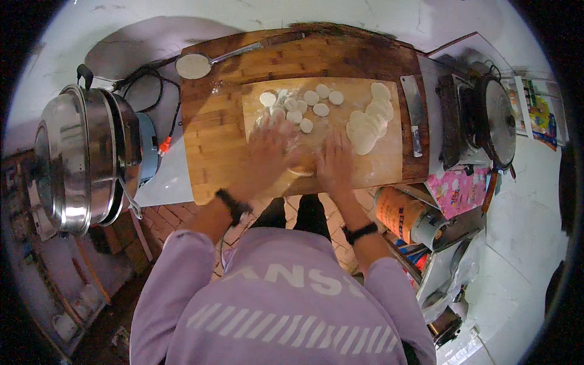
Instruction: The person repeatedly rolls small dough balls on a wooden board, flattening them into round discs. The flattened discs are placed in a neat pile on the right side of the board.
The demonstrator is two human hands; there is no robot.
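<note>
My left hand [270,145] is blurred, palm down over the pale cutting board [378,169], its fingers spread close to several small flattened dough discs [311,98]. To its right, my right hand [336,157] is also palm down, fingers stretched forward. One dough piece [301,172] lies between the two hands near the board's front edge. Neither hand visibly grips anything; what is under the palms is hidden. Larger, thin dough wrappers [370,125] overlap in a curved row right of my right hand. Loose flour dusts the board around the small discs.
Beneath lies a larger wooden board [214,137]. A cleaver [413,114] rests at its right, a long-handled round utensil [194,66] at back left. A lidded steel pot [73,159] and red plug [164,146] stand left; a lidded pan [499,121] on a stove, right.
</note>
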